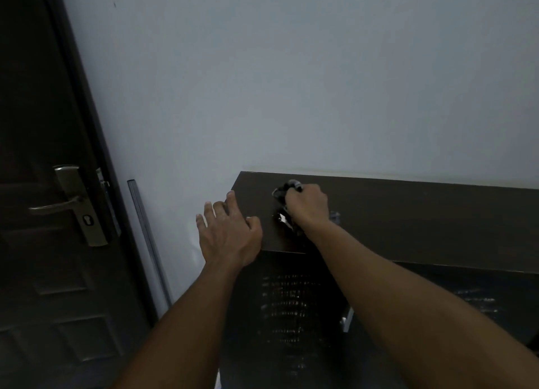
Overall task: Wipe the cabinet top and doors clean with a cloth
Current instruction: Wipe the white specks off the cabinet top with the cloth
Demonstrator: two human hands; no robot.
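Note:
A dark brown cabinet stands against the pale wall, its flat top (408, 213) running to the right. My right hand (307, 203) is closed on a crumpled dark cloth (281, 193) and presses it onto the left part of the top. My left hand (227, 231) has its fingers spread and rests at the top's left corner, thumb on the surface. Below the top, a slatted cabinet door (285, 315) faces me; part of it is hidden behind my forearms.
A dark room door (43, 242) with a metal lever handle (55, 204) fills the left side. A thin grey strip (145, 237) leans against the wall between that door and the cabinet. A small metal pull (347, 318) shows on the cabinet front.

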